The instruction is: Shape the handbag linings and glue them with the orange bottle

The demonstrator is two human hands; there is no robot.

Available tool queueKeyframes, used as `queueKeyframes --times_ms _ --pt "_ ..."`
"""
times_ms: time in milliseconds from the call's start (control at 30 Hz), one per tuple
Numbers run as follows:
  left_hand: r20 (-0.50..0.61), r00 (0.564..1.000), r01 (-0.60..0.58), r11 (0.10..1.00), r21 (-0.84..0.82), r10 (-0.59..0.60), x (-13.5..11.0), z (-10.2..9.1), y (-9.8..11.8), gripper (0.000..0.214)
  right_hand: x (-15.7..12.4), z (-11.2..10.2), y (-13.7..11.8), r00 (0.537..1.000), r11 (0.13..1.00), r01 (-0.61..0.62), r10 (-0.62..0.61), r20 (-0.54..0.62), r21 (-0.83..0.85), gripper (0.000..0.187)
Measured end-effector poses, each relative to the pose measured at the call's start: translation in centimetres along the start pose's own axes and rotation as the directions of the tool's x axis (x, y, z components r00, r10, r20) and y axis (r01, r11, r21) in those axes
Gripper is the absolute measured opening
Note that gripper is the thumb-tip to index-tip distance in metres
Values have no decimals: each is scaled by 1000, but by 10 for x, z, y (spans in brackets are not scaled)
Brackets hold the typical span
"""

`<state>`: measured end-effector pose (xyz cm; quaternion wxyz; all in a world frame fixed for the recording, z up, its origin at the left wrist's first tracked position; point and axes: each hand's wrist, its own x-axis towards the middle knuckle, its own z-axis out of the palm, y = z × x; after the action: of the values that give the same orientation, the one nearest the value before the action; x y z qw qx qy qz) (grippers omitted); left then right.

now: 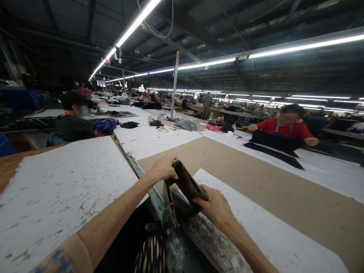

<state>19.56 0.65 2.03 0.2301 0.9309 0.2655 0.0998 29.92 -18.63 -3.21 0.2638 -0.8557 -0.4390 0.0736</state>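
Both my hands grip a dark brown piece of stiff material (186,184), like leather or fabric, held over the gap between two long tables. My left hand (162,168) is closed on its upper left edge. My right hand (215,206) is closed on its lower right corner. Below the piece, dark cloth and a worn metal edge (210,239) show in the gap.
A white paper-covered table (65,189) lies to my left, and a brown-and-white table (256,178) to my right. A person in red (287,129) handles black fabric (273,146) at the right. Another person in stripes (72,123) sits at the left. A steel post (174,81) stands behind.
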Motion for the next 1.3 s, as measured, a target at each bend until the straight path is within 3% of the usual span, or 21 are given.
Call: queueKeyframes --times_ms 67,133,233,300,433,667,767,833,1033,1300 --pt "22 991 -130 989 -68 131 3 2 -6 50 4 -9 10 999 997 7 -9 34 73 10" --pt "118 969 -192 961 -198 217 3 1 -15 52 11 -23 27 989 978 14 -45 144 210 16" --pt "347 907 -89 913 -399 240 3 -7 -29 54 27 -44 54 925 915 14 -165 342 403 24" --pt "422 878 -16 893 -450 228 3 -11 -34 54 39 -50 66 902 902 7 -193 386 433 25" --pt "447 869 48 863 -503 212 4 -11 -37 58 54 -44 75 901 882 -1 -203 383 471 25" --pt "490 799 32 789 -614 349 7 -5 -41 47 55 -41 79 871 814 -2 -284 401 581 31" --pt "497 787 28 783 -621 366 7 -6 -39 44 55 -43 81 883 835 53 -296 365 548 35" --pt "494 794 30 788 -614 355 6 -7 -37 42 55 -44 81 898 864 77 -277 342 498 38" --pt "395 876 -34 854 -519 275 9 -5 -37 49 51 -46 79 904 888 90 -262 337 451 43" --pt "397 846 -96 833 -544 357 10 3 -40 45 52 -45 75 924 840 108 -282 258 531 38"
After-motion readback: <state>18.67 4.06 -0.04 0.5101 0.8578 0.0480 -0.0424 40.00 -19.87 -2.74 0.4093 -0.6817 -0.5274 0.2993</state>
